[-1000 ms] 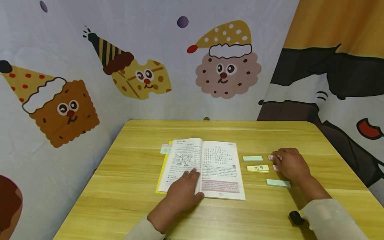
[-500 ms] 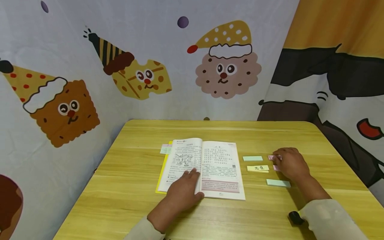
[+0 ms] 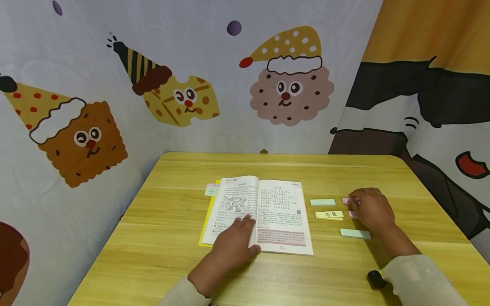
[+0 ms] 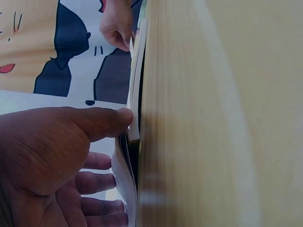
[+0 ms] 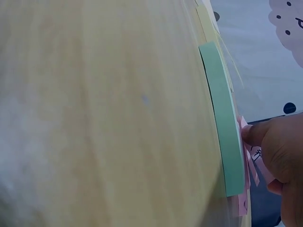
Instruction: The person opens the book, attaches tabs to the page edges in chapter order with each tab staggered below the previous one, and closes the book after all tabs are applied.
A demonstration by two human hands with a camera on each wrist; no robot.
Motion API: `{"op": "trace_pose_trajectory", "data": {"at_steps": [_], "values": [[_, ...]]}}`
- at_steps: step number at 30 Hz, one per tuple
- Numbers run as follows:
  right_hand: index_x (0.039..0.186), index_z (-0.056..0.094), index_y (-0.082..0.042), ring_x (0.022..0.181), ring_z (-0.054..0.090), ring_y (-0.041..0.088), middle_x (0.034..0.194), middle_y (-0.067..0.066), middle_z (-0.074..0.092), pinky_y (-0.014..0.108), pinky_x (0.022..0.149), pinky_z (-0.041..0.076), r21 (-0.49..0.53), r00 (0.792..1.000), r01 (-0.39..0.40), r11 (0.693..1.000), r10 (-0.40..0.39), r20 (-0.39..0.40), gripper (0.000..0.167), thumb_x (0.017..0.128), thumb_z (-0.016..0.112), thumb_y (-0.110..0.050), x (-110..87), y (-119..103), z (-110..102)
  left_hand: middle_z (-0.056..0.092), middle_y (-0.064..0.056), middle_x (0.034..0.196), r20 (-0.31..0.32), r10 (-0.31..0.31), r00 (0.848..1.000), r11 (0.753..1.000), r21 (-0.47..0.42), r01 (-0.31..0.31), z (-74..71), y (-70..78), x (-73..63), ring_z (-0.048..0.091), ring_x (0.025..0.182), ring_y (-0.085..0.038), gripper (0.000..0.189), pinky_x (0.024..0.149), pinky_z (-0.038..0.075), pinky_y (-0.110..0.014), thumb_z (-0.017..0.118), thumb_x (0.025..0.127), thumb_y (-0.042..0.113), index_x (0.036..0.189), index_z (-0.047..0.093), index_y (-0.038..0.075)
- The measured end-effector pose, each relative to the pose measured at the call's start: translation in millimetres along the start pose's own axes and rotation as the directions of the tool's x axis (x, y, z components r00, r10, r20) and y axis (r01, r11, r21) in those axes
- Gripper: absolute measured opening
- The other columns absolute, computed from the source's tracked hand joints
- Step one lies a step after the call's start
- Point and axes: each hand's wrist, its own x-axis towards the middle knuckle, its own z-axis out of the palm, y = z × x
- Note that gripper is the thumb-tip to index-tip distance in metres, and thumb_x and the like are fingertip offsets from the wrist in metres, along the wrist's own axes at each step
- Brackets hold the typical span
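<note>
An open book (image 3: 281,199) with a yellow cover edge lies on the table. My left hand (image 3: 234,243) rests across its lower middle, fingers extended over the left page and thumb at the bottom edge near the fold. To the right of the book, my right hand (image 3: 372,209) pinches a pink sticky note (image 5: 261,166) with handwriting on it, between thumb and fingers. Under that hand, more pink notes (image 3: 352,214) are partly hidden. A stack of yellow sticky notes (image 3: 328,215) with handwritten characters sits to the hand's left.
One green sticky-note pad (image 3: 322,202) lies beyond the yellow stack, another green pad (image 3: 355,233) nearer me. Coloured tabs (image 3: 211,190) stick out from the book's left side. A cartoon-printed cloth (image 3: 229,140) hangs behind the wooden table (image 3: 153,255).
</note>
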Motion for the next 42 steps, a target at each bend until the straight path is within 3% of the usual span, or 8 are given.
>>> {"op": "trace_pose_trajectory", "data": {"at_steps": [5, 8, 12, 17, 21, 25, 31, 42], "values": [[0.098, 0.073, -0.001, 0.112, 0.053, 0.048, 0.109, 0.023, 0.070, 0.066, 0.095, 0.040, 0.007, 1.000, -0.017, 1.000, 0.017, 0.008, 0.012, 0.094, 0.074, -0.013, 1.6, 0, 1, 0.048, -0.012, 0.155, 0.002, -0.004, 1.000, 1.000, 0.006, 0.004, 1.2, -0.6, 0.5, 0.048, 0.139, -0.035, 0.073, 0.101, 0.050, -0.049, 0.077, 0.089, 0.043, 0.148, 0.051, 0.009], [0.101, 0.072, -0.002, 0.101, 0.059, 0.043, 0.101, 0.019, 0.070, 0.062, 0.083, 0.046, 0.026, 0.995, -0.072, 0.997, 0.070, 0.067, 0.015, 0.096, 0.071, -0.016, 2.4, -2, -1, 0.048, -0.013, 0.155, -0.001, -0.005, 1.000, 1.000, 0.005, 0.005, 1.0, -0.8, 0.6, 0.048, 0.139, -0.035, 0.073, 0.100, 0.050, -0.049, 0.077, 0.089, 0.043, 0.148, 0.051, 0.009], [0.112, 0.068, -0.002, 0.084, 0.064, 0.032, 0.098, 0.015, 0.070, 0.051, 0.067, 0.050, 0.055, 0.970, -0.165, 0.985, 0.152, 0.191, 0.023, 0.103, 0.063, -0.023, 3.9, -3, -6, 0.048, -0.012, 0.155, -0.004, -0.006, 1.000, 1.000, 0.005, 0.006, 1.2, -1.2, 0.8, 0.048, 0.139, -0.035, 0.073, 0.099, 0.051, -0.049, 0.077, 0.089, 0.043, 0.148, 0.051, 0.009], [0.121, 0.063, -0.002, 0.088, 0.066, 0.032, 0.105, 0.017, 0.070, 0.048, 0.067, 0.050, 0.073, 0.944, -0.212, 0.975, 0.185, 0.273, 0.029, 0.106, 0.058, -0.027, 4.3, -7, -14, 0.048, -0.012, 0.154, -0.002, -0.005, 1.000, 1.000, 0.007, 0.005, 1.5, -1.4, 0.6, 0.048, 0.139, -0.035, 0.073, 0.100, 0.050, -0.049, 0.077, 0.089, 0.043, 0.148, 0.051, 0.009], [0.122, 0.061, -0.002, 0.094, 0.067, 0.034, 0.111, 0.020, 0.069, 0.050, 0.071, 0.050, 0.106, 0.939, -0.235, 0.966, 0.198, 0.281, 0.037, 0.106, 0.057, -0.035, 4.4, -12, -18, 0.049, -0.012, 0.154, -0.003, -0.003, 1.000, 1.000, 0.008, 0.003, 1.4, -1.5, 0.2, 0.048, 0.139, -0.035, 0.074, 0.100, 0.050, -0.049, 0.076, 0.089, 0.043, 0.148, 0.051, 0.008], [0.124, 0.061, -0.004, 0.084, 0.071, 0.025, 0.109, 0.017, 0.070, 0.046, 0.068, 0.052, 0.178, 0.937, -0.243, 0.954, 0.183, 0.297, 0.044, 0.107, 0.052, -0.044, 5.3, -18, -19, 0.048, -0.013, 0.154, -0.007, -0.003, 1.000, 1.000, 0.004, 0.003, 0.6, -1.5, -0.3, 0.048, 0.139, -0.035, 0.074, 0.101, 0.049, -0.049, 0.077, 0.089, 0.043, 0.149, 0.050, 0.008], [0.120, 0.062, -0.006, 0.072, 0.064, 0.016, 0.101, 0.010, 0.069, 0.036, 0.060, 0.047, 0.208, 0.947, -0.216, 0.954, 0.153, 0.282, 0.033, 0.107, 0.056, -0.035, 6.6, -29, -15, 0.049, -0.014, 0.153, -0.007, 0.005, 1.000, 1.000, -0.001, -0.005, 0.2, -0.8, -0.6, 0.049, 0.138, -0.035, 0.073, 0.101, 0.050, -0.049, 0.077, 0.089, 0.041, 0.148, 0.051, 0.007], [0.119, 0.065, -0.008, 0.087, 0.064, 0.024, 0.108, 0.009, 0.070, 0.043, 0.069, 0.051, 0.233, 0.961, -0.153, 0.960, 0.090, 0.260, 0.025, 0.105, 0.059, -0.029, 10.6, -50, -11, 0.050, -0.014, 0.153, -0.011, 0.004, 1.000, 1.000, 0.000, -0.004, 0.4, -0.3, 0.2, 0.049, 0.138, -0.036, 0.073, 0.101, 0.050, -0.049, 0.077, 0.089, 0.041, 0.148, 0.051, 0.006]]}}
